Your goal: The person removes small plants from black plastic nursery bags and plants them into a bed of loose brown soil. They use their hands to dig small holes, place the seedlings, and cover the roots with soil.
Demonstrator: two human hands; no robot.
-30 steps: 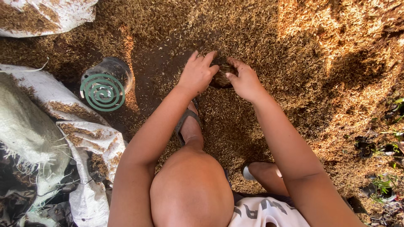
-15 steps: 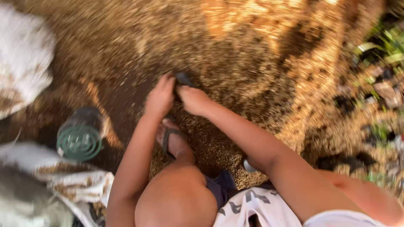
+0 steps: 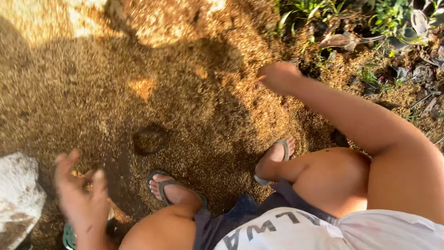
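I squat over a wide bed of brown husks (image 3: pixel 194 92). My left hand (image 3: pixel 81 196) is low at the left, blurred, with its fingers spread and nothing in it. My right hand (image 3: pixel 279 75) reaches out to the right edge of the husks, curled into a fist near the plants; nothing shows inside it. A dark ring-shaped thing (image 3: pixel 149 140) lies half sunk in the husks between the hands, just beyond my left sandalled foot (image 3: pixel 172 189). Neither hand touches it.
A white sack (image 3: pixel 18 199) lies at the lower left. A green round container (image 3: pixel 69 237) peeks out beneath my left hand. Green plants and dry leaves (image 3: pixel 370 28) border the husks at the upper right. My right foot (image 3: pixel 274 159) stands on the husks.
Both hands were together on a dark object in the husks. They have since separated, left hand pulled back low left, right hand swung out right. The view has turned right.
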